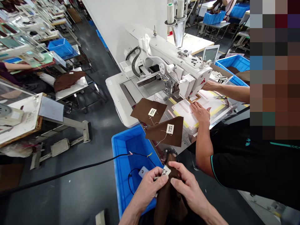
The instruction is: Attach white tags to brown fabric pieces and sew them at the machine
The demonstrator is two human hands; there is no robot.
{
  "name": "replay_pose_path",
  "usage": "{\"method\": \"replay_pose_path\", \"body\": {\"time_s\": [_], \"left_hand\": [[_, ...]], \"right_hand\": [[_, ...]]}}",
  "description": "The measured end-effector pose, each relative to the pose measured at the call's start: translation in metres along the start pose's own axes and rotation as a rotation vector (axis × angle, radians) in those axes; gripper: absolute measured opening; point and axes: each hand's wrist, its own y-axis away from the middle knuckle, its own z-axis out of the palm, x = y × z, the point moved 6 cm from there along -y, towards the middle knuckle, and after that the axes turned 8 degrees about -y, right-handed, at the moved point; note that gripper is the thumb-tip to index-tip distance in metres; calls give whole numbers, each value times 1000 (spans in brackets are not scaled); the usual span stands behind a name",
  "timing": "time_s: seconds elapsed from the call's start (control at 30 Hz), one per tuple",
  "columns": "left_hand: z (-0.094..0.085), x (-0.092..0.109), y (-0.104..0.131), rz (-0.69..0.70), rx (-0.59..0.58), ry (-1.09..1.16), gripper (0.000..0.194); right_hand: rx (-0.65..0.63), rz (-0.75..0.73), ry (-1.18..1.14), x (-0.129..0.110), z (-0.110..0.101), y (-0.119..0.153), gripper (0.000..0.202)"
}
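Observation:
A brown fabric piece [171, 200] hangs between my two hands, low in the view. My left hand [152, 184] pinches its white label [166, 170] between thumb and fingers. On the right, my right hand [185, 181] grips the fabric beside the label. Above them, two flat brown pieces lie at the machine table's edge: one with a label at the back [142, 111], another nearer [177, 137]. Loose white threads trail from both labels.
A blue bin [117, 175] stands below left, with a black cable crossing it. Behind is a white sewing machine [159, 47]. A co-worker's hands [200, 114] work on a white template [187, 112] at the right. A second blue bin [243, 62] sits behind.

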Motion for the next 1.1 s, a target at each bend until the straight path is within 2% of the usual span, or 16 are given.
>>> {"method": "replay_pose_path", "body": {"time_s": [0.1,0.17,0.27,0.4,0.53,0.67,0.83,0.97,1.1], "left_hand": [[-6,4,3,2,37,-41,51],[-9,7,5,14,54,-80,51],[-12,12,7,34,74,-149,46],[-8,21,10,84,67,-262,38],[-5,27,15,112,84,-335,33],[-6,29,19,98,118,-395,31],[-10,34,25,121,216,-463,26],[-11,33,31,95,312,-591,34],[-1,37,33,267,256,-669,23]], "right_hand": [[46,-19,-5,3,-4,2,54],[56,-14,-21,2,-4,1,52],[-2,-1,-59,-2,1,-1,39],[-18,15,-81,1,4,-5,48],[-14,85,-244,13,5,-4,51],[-42,120,-341,13,8,0,48],[-47,103,-325,10,7,1,42],[-48,68,-278,8,7,1,41],[-37,18,-133,2,8,2,41]]}}
